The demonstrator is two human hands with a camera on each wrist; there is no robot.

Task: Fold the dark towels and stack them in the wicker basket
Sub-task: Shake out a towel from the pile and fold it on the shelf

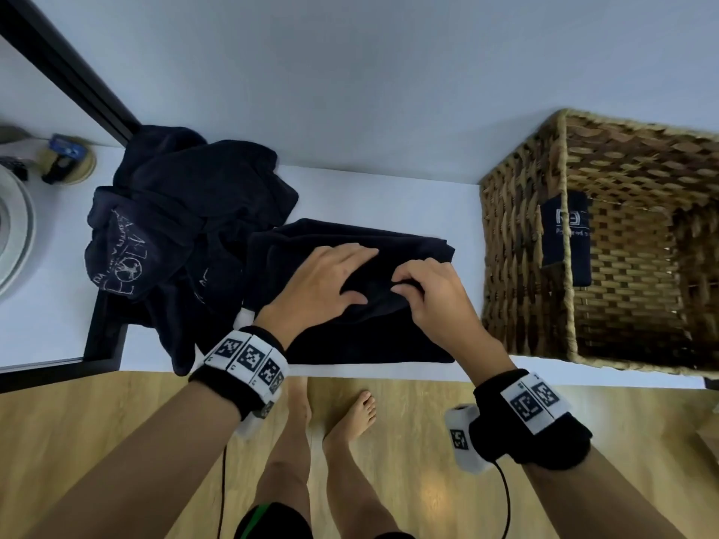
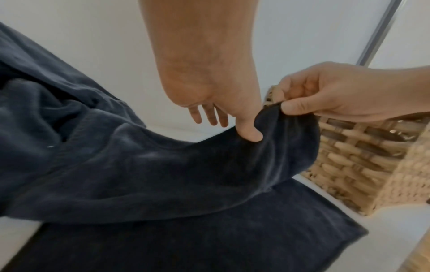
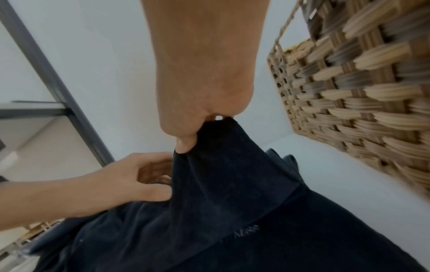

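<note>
A dark towel (image 1: 350,344) (image 2: 163,174) (image 3: 232,202) lies partly folded on the white table (image 1: 389,196). My right hand (image 1: 404,285) (image 2: 286,103) (image 3: 200,128) pinches a raised edge of it between thumb and fingers. Over the same towel, my left hand (image 1: 342,274) (image 2: 218,114) (image 3: 151,176) has its fingers straight and its thumb pressed into the lifted fold. A heap of crumpled dark towels (image 1: 186,212) sits to the left. The wicker basket (image 1: 564,188) (image 2: 360,147) (image 3: 360,82) stands at the right, with one folded dark towel (image 1: 566,235) inside.
A black frame (image 1: 70,64) runs along the table's left side. Beyond it are a round pale dish (image 1: 11,227) and a small blue item on a wooden disc (image 1: 68,157). Below the table's front edge is wooden floor (image 1: 116,422) with the person's bare feet.
</note>
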